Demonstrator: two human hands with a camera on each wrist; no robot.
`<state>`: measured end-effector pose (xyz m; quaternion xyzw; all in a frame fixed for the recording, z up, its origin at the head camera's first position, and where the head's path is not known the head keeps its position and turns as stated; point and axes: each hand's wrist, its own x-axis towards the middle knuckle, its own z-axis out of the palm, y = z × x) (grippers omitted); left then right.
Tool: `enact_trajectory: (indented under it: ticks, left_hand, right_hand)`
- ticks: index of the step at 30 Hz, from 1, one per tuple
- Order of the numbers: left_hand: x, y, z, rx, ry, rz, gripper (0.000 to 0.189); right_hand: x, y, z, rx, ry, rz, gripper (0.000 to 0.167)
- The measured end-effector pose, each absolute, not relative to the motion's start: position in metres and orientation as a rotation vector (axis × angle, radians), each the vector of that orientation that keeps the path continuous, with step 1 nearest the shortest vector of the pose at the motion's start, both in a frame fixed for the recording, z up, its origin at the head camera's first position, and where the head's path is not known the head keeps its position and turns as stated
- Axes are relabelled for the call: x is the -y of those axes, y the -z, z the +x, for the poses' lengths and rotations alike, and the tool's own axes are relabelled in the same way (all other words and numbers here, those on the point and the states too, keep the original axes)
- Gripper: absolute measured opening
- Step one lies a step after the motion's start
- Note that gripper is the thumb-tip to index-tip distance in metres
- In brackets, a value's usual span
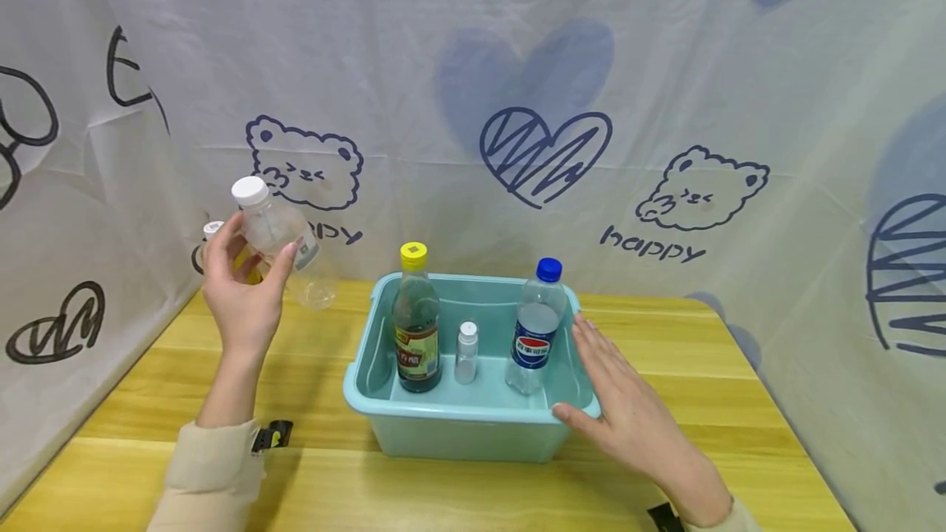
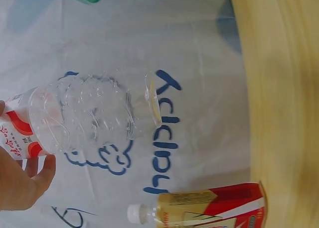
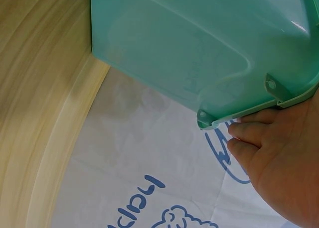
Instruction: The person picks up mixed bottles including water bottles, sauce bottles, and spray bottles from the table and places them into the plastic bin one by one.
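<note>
My left hand (image 1: 247, 290) grips a clear plastic bottle (image 1: 284, 232) with a white cap, tilted and raised above the table left of the basin. In the left wrist view the bottle (image 2: 94, 113) shows a red and white label under the fingers. At the right, my right hand (image 1: 628, 401) rests with straight fingers on the rim of the light blue basin (image 1: 473, 433). Inside the basin stand a dark bottle with a yellow cap (image 1: 417, 343), a small white-capped bottle (image 1: 466, 355) and a Pepsi bottle with a blue cap (image 1: 535, 331).
A yellow and red bottle with a white cap (image 2: 214, 208) stands on the wooden table (image 1: 665, 368) at the back left, mostly hidden behind my left hand in the head view. A printed white cloth (image 1: 414, 179) hangs behind the table and along both sides.
</note>
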<state>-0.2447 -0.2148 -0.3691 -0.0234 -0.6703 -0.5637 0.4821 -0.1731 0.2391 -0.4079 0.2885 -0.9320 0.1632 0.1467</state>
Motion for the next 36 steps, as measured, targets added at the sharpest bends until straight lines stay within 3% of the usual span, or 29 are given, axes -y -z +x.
enact_trajectory:
  ticks: [10,36]
  left_hand:
    - [0.205,0.353,-0.227,1.609,1.358,-0.045,0.066]
    - [0.181,0.316,-0.182,1.183,1.681,-0.383,0.060]
  right_hand:
    - [-0.239,0.409,-0.175,2.678,-0.470,0.834,0.094]
    - [-0.240,0.411,-0.175,2.640,-0.474,0.844,0.094]
